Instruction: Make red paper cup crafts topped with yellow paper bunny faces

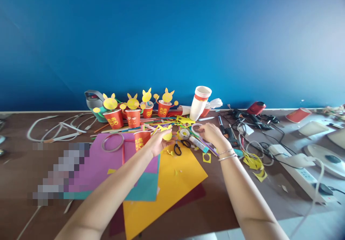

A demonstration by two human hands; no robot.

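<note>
In the head view we see our left hand point(158, 143) part curled, its fingers closed on a yellow paper head point(167, 135) with ears, above the middle of the tabletop point(212, 211). Our right hand point(211, 134) reaches toward the back edge, fingers bent down at a white ring point(196, 129); we cannot tell whether they grip it or only touch it.

Along the back edge, left of the middle, four red cups point(133, 119) already carry yellow eared figures, so we judge those as made up. A nearer red cup point(140, 140), just beside our left hand, shows no figure that we can see. The head we hold looks cut out but not yet fixed to a cup.

Scissors point(177, 149), a tape roll point(184, 134) and a glue stick point(198, 144) lie between our hands, with a yellow sheet point(180, 182) running toward the near edge. Toward the right edge lie yellow scraps point(253, 161), which suggest much cutting is done. A stack of paper cups point(198, 105) leans near the back edge, bearing no figures.
</note>
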